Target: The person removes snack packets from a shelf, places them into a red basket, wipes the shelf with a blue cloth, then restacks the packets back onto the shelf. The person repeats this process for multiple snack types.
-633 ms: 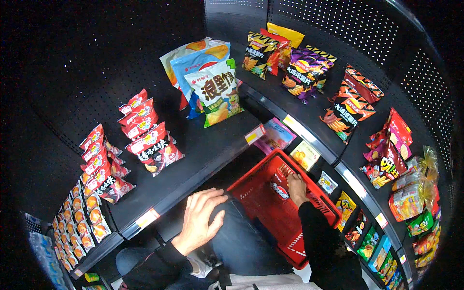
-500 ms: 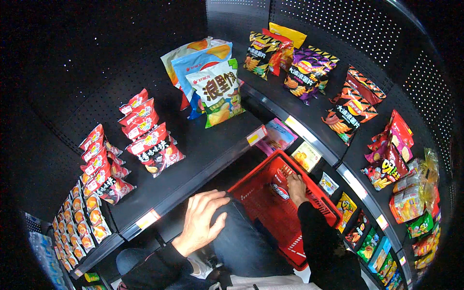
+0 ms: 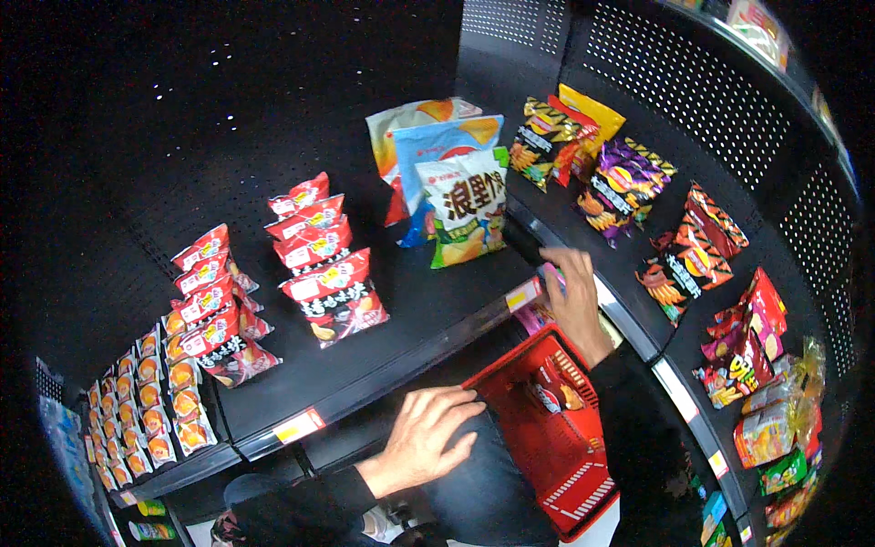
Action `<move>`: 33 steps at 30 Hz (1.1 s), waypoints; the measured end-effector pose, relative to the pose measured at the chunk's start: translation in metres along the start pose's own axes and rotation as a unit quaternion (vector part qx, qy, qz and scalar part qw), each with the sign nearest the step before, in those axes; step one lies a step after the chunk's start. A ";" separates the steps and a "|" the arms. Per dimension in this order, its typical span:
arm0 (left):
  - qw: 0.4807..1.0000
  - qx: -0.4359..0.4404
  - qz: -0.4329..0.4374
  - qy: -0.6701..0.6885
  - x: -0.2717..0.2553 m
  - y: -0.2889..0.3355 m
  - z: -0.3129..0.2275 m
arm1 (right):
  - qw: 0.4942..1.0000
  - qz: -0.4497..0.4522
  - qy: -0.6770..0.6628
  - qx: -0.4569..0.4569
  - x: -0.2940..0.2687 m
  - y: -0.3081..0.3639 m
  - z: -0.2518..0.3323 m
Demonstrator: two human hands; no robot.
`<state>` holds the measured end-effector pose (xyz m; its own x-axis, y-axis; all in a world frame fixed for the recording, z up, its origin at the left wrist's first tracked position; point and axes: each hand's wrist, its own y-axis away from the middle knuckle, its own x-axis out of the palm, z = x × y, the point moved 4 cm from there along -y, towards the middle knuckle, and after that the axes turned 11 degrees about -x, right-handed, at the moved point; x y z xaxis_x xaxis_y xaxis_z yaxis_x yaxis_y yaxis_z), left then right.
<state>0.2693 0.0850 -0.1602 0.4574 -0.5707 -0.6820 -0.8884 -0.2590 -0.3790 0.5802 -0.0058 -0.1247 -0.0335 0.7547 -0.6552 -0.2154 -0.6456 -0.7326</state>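
Observation:
My left hand (image 3: 428,439) lies on my jeans-clad knee (image 3: 469,474), fingers stretched out and holding nothing. My right hand (image 3: 579,305) is raised beyond the red shopping basket (image 3: 583,438), in the corner where two shelf fronts meet. Its fingers are extended and apart, and I see nothing held in them. Partly hidden by that hand, a pink pack (image 3: 535,316) shows below the shelf edge. Inside the basket lies a dark red snack bag (image 3: 554,387). On the shelf just beyond my right hand stands a white and green chip bag (image 3: 468,214), with blue and pale bags behind it.
Two rows of red and black snack bags (image 3: 333,296) stand on the left shelf (image 3: 392,365), beside rows of small packs (image 3: 150,415). The right shelf holds black and purple chip bags (image 3: 620,187) and bread packs (image 3: 766,433). Price-tag rails (image 3: 674,387) edge both shelves.
My right hand has left the snack bag in the basket and moved up to the shelf corner. My left hand stays on the knee. The view has shifted, so the shelves appear lower and farther right.

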 end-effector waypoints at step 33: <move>1.000 -0.003 -0.024 -0.004 -0.006 0.009 0.011 | 0.994 0.075 0.062 -0.059 -0.100 -0.110 0.041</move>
<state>0.2592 0.0946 -0.1665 0.4993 -0.5510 -0.6686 -0.8659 -0.2906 -0.4072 0.5674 -0.0057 0.0290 0.0656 0.6338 -0.7707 -0.1011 -0.7641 -0.6371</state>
